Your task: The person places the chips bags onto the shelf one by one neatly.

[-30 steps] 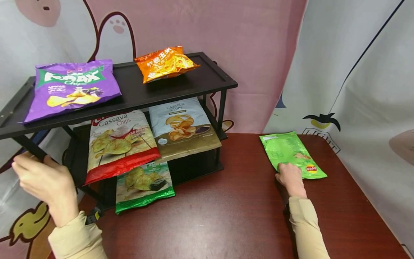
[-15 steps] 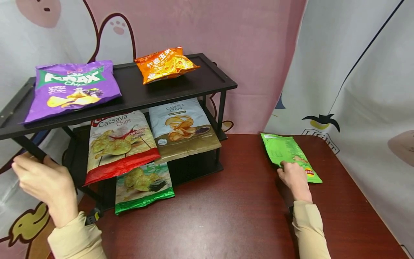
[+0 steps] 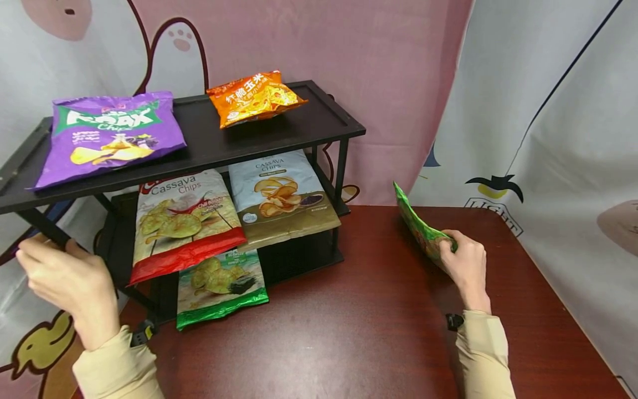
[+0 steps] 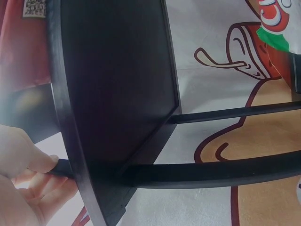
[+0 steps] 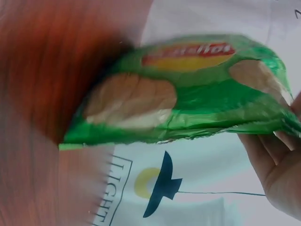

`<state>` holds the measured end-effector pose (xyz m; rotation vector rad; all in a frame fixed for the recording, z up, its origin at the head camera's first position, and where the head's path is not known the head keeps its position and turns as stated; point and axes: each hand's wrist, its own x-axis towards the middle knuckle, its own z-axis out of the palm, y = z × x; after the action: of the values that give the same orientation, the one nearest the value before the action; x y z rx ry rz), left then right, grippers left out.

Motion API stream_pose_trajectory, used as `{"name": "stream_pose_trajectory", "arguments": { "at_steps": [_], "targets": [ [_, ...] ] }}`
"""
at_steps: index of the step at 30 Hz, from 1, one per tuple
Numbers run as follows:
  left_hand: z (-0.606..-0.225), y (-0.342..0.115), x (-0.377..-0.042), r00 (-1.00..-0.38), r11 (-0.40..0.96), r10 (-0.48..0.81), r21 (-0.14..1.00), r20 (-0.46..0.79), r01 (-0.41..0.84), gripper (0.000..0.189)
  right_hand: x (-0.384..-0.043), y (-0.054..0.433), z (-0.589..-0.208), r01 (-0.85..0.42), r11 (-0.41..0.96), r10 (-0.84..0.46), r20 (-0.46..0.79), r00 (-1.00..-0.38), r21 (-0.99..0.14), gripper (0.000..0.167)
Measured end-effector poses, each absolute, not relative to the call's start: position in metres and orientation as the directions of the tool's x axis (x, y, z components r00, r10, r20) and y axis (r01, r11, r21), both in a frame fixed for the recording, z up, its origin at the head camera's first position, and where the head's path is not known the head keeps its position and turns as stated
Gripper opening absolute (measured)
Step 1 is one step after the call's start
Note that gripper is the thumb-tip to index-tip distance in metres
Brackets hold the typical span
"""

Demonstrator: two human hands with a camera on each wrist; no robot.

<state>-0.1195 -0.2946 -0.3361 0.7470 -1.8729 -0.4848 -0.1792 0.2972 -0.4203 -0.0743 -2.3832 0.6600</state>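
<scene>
At the right of the head view, my right hand (image 3: 466, 266) pinches a green chip bag (image 3: 418, 227) between thumb and fingers. The bag stands tilted on its edge, lifted at least partly off the brown table (image 3: 319, 349). The right wrist view shows its printed face (image 5: 197, 103), with the fingers (image 5: 263, 155) behind one end. My left hand (image 3: 75, 282) grips a front upright of the black shelf rack (image 3: 204, 133). In the left wrist view, thumb and fingers wrap round that post (image 4: 63, 168); part of the post is hidden by the hand.
On the top shelf lie a purple chip bag (image 3: 114, 136) and an orange snack bag (image 3: 254, 100). Two cassava chip bags, one red-edged (image 3: 184, 221) and one tan (image 3: 284, 199), lie on the middle shelf. A green-edged bag (image 3: 221, 285) sticks out below. Printed cloth (image 3: 389, 83) hangs behind.
The green bag has gone from lying nearly flat to tilted on edge as my right hand took hold and drew slightly back and right. My left hand stays at the post.
</scene>
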Motion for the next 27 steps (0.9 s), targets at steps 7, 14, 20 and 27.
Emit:
{"name": "stream_pose_trajectory", "arguments": {
  "at_steps": [7,14,20,27],
  "targets": [
    [-0.338,-0.297,-0.12,-0.291,0.73,-0.683,0.624,0.67,-0.279,0.036,-0.176,0.298,-0.411,-0.053,0.795,0.348,0.526,-0.776,-0.604,0.027],
    [-0.337,-0.296,-0.12,-0.288,0.728,-0.686,0.625,0.668,-0.282,0.036,-0.173,0.301,-0.405,0.037,0.733,0.448,0.442,-0.778,-0.679,0.03],
    [-0.337,-0.296,-0.119,-0.288,0.725,-0.688,0.628,0.666,-0.282,0.036,-0.172,0.307,-0.401,0.106,0.684,0.499,0.357,-0.79,-0.722,0.033],
    [-0.337,-0.297,-0.119,-0.292,0.724,-0.69,0.63,0.663,-0.28,0.037,-0.174,0.327,-0.406,0.231,0.685,0.536,0.263,-0.802,-0.691,0.037]
  ]
}}
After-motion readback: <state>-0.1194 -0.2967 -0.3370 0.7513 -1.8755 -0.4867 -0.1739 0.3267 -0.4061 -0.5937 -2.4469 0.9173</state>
